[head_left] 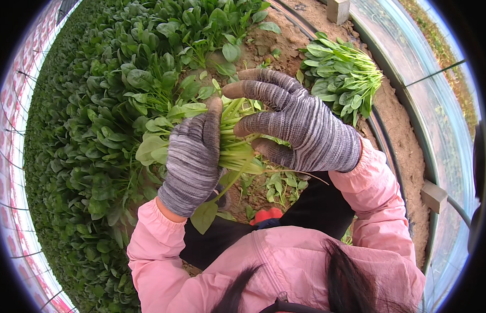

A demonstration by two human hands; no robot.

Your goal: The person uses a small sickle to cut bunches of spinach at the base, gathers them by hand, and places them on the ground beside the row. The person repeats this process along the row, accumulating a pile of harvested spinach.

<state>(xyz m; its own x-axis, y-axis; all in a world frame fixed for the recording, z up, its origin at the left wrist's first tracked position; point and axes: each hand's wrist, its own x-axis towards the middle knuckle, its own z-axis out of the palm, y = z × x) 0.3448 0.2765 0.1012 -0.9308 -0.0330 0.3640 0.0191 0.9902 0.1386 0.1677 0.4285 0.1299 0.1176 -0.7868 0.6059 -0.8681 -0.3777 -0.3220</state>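
A bunch of spinach (237,150) lies across my left hand (194,162), which is closed around its stems in a grey striped knit glove. The leaves stick out to the left of that hand, the pale stem ends to the right. One long stem with a broad leaf hangs down below the bunch. My right hand (290,121), gloved alike, is at the stems' right side, its fingers apart and curved; whether its fingertips pinch any stem cannot be told. A second pile of spinach (341,76) rests on the soil at the upper right.
Dense growing spinach (98,129) fills the left side. Loose leaves (282,186) lie on the soil between my legs. Black hoses (384,137) run along the bed's right edge, beside a metal rail, concrete blocks (435,196) and clear plastic sheeting (442,129).
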